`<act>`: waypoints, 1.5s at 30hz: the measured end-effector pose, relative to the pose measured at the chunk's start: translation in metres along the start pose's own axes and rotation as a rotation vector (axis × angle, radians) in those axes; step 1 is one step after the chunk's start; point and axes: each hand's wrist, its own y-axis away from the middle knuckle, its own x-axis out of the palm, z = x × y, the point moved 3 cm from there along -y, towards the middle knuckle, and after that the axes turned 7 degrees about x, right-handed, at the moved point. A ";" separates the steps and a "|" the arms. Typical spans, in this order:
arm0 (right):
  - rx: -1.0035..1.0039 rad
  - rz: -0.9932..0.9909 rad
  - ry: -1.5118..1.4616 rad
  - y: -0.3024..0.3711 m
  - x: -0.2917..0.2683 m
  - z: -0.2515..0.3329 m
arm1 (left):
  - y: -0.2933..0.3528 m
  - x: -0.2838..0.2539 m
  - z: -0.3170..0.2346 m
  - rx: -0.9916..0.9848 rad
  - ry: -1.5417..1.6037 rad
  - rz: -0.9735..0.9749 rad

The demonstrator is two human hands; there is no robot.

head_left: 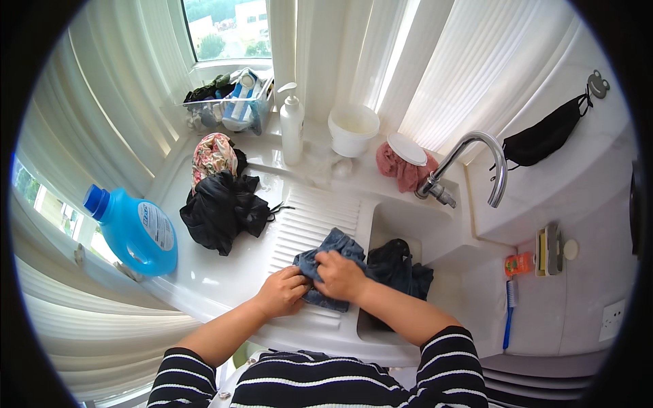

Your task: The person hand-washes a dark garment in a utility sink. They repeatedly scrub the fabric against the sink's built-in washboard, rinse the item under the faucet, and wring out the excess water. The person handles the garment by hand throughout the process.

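A blue denim garment [343, 243] lies bunched over the ribbed washboard [320, 211] beside the sink. Dark, wet-looking denim [401, 275] hangs into the basin; it seems to be part of the same garment. My right hand [340, 277] is closed on the bunched cloth, its fingers curled into the fabric. Just to the left, my left hand [282, 292] grips the garment's near left edge. The two hands are close together, and the cloth between them is crumpled.
A black garment [221, 211] and a floral cloth [213, 160] lie left on the counter, near a blue detergent bottle [139, 231]. Behind stand a pump bottle [292, 129] and white tub [352, 129]. A curved faucet [476, 139] overhangs the sink [452, 272]; a blue brush [510, 313] is at right.
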 end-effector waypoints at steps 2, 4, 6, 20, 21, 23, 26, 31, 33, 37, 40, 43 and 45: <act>0.388 -0.125 0.100 -0.019 -0.006 -0.062 | -0.005 -0.003 -0.002 0.075 -0.086 -0.085; 0.740 -0.233 0.262 -0.035 -0.020 -0.104 | -0.005 0.000 -0.001 0.063 -0.095 -0.089; 0.589 -0.325 0.156 -0.040 -0.015 -0.081 | -0.005 0.001 -0.001 0.087 -0.117 -0.099; 0.153 -0.015 0.038 -0.034 0.016 -0.019 | 0.004 0.004 0.000 -0.001 -0.122 -0.032; 0.037 -0.030 -0.024 -0.026 0.007 0.004 | 0.007 0.004 0.000 -0.036 -0.095 -0.004; -0.008 -0.068 -0.005 -0.023 0.001 -0.013 | 0.004 -0.001 0.001 0.021 -0.104 -0.087; 0.427 -0.227 0.198 -0.044 -0.006 -0.099 | 0.001 0.001 -0.002 0.053 -0.123 -0.126; 0.176 -0.204 0.055 -0.049 -0.002 -0.027 | 0.002 0.004 0.003 -0.009 -0.133 -0.073; -0.040 -0.106 -0.077 -0.031 -0.001 0.010 | 0.006 0.004 0.002 -0.030 -0.112 -0.055; 0.303 -0.175 0.203 -0.038 -0.003 -0.079 | 0.004 0.000 0.002 0.043 -0.127 -0.126; 0.485 -0.236 0.303 -0.055 -0.018 -0.101 | 0.001 0.002 0.001 0.042 -0.153 -0.142; 0.067 -0.218 0.113 -0.034 -0.014 -0.014 | 0.003 0.001 0.003 -0.019 -0.143 -0.101; -0.038 -0.133 -0.073 -0.009 -0.012 0.019 | 0.007 0.002 0.003 -0.056 -0.122 -0.081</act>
